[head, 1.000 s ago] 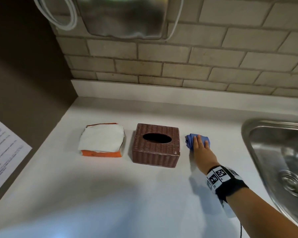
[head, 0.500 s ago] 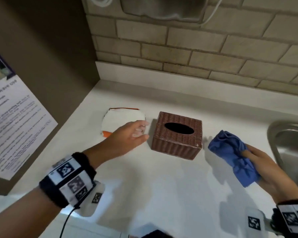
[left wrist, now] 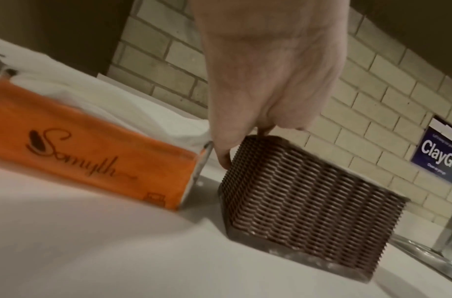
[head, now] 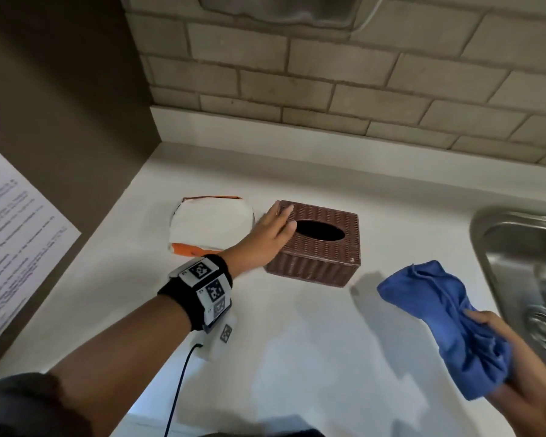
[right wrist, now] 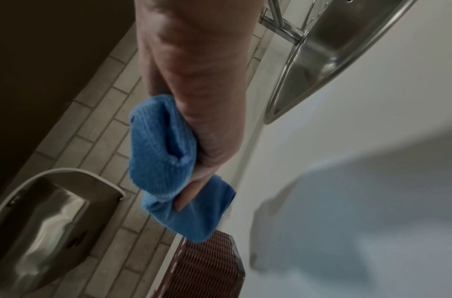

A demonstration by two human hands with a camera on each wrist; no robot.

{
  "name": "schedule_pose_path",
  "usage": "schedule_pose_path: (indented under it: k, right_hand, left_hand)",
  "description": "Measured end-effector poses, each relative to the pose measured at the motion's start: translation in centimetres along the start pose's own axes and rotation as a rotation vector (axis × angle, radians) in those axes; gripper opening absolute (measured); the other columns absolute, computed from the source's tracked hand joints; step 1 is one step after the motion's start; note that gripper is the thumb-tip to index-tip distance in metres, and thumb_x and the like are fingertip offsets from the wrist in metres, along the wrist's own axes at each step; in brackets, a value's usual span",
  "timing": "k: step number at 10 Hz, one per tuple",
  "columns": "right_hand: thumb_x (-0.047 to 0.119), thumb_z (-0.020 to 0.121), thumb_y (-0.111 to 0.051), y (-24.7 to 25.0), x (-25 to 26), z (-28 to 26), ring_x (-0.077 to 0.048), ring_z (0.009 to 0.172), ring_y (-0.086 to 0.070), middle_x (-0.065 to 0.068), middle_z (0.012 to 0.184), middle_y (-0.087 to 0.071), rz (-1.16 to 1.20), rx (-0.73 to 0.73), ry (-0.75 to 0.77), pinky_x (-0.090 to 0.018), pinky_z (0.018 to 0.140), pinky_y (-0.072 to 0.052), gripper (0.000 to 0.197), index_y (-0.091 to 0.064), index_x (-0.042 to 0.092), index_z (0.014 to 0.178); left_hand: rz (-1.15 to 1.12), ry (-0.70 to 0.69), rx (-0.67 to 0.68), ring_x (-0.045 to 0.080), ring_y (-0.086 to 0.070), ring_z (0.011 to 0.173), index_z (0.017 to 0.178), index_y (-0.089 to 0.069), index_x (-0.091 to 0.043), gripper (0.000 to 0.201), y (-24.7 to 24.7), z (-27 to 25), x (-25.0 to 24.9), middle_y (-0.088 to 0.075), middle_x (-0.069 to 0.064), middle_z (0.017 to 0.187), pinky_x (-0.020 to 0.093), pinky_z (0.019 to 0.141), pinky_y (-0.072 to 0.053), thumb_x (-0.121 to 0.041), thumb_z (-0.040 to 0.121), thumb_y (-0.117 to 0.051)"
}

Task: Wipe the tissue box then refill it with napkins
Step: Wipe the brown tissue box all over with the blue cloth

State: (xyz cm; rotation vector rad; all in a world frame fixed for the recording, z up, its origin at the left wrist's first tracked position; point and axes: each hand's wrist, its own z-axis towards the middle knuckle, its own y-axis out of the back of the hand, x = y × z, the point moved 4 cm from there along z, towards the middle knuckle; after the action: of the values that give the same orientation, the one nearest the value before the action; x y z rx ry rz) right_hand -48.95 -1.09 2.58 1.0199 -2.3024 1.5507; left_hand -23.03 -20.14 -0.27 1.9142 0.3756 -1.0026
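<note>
Left hand [head: 273, 230]: flat fingers on tissue box [head: 322, 250] top (thumb at its side).
Right hand [head: 524, 383]: fingers clenched around blue cloth [head: 438, 310], above counter [head: 297, 357].

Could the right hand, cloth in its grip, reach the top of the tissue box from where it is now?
Probably yes. Only bare counter lies between the right hand with its blue cloth and the tissue box; the left hand rests on just the box's left end.
</note>
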Motion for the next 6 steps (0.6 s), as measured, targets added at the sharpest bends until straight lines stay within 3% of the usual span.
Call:
schedule_pose_path:
  k: [1, 2, 3, 4, 5, 6]
  right_hand:
    - [0.036, 0.073, -0.076, 2.8, -1.8, 2.8, -0.016, 0.091, -0.07, 0.003, 0.092, -0.068, 0.028, -0.055, -0.059, -0.023, 0.079, -0.054, 0.111, 0.002, 0.002, 0.144]
    - [0.032, 0.094, -0.049, 0.7, 0.7, 1.8, -0.023, 0.093, -0.067, 0.008, 0.098, -0.07, -0.197, -0.162, 0.154, -0.011, 0.073, -0.041, 0.051, -0.039, 0.014, 0.141]
    - [0.018, 0.096, -0.047, -2.6, 2.0, 1.6, -0.011, 0.098, -0.067, 0.004, 0.104, -0.07, -0.585, -0.349, 0.519, -0.018, 0.078, -0.051, 0.03, -0.06, 0.023, 0.122]
    - [0.012, 0.091, -0.054, -8.1, 1.2, 3.1, 0.006, 0.071, -0.065, 0.001, 0.086, -0.069, -1.297, -0.513, 0.848, -0.011, 0.062, -0.046, 0.029, -0.063, 0.027, 0.114]
    - [0.011, 0.078, -0.066, -9.6, -2.5, 7.5, -0.025, 0.073, -0.069, -0.004, 0.093, -0.073, -2.048, -0.49, 0.733, -0.026, 0.056, -0.047, 0.041, -0.063, 0.026, 0.116]
    - [0.009, 0.071, -0.075, -10.3, -4.1, 8.8, -0.029, 0.088, -0.067, -0.002, 0.11, -0.071, -2.22, -0.47, 0.748, -0.034, 0.054, -0.056, 0.045, -0.064, 0.018, 0.115]
  left_hand:
    - [0.07, -0.005, -0.025, 0.023, 0.008, 0.152, 0.155, -0.002, -0.03, 0.057, -1.1, -0.3, 0.4, 0.012, -0.003, 0.165, 0.049, 0.124, -0.004, -0.041, 0.104, -0.025]
    - [0.137, 0.024, -0.035, 0.022, 0.013, 0.151, 0.155, 0.004, -0.026, 0.059, -1.7, -1.3, -0.1, 0.013, -0.004, 0.164, 0.05, 0.123, 0.0, -0.04, 0.105, -0.023]
    - [0.215, 0.047, 0.01, 0.02, 0.016, 0.151, 0.154, 0.008, -0.024, 0.062, -2.5, -2.0, -0.4, 0.015, -0.002, 0.164, 0.052, 0.122, 0.004, -0.042, 0.104, -0.023]
    - [0.203, 0.017, 0.043, 0.019, 0.011, 0.152, 0.154, 0.008, -0.023, 0.065, -2.7, -1.8, 0.1, 0.02, -0.001, 0.163, 0.055, 0.122, -0.006, -0.044, 0.103, -0.027]
    - [0.2, -0.042, 0.021, 0.026, 0.004, 0.152, 0.155, 0.0, -0.017, 0.066, -1.9, -1.5, 0.0, 0.024, -0.006, 0.162, 0.052, 0.121, -0.015, -0.041, 0.103, -0.032]
    - [0.277, -0.079, 0.03, 0.028, 0.004, 0.152, 0.155, 0.001, -0.012, 0.066, -1.4, -1.7, -0.3, 0.02, -0.003, 0.163, 0.048, 0.123, -0.01, -0.038, 0.104, -0.032]
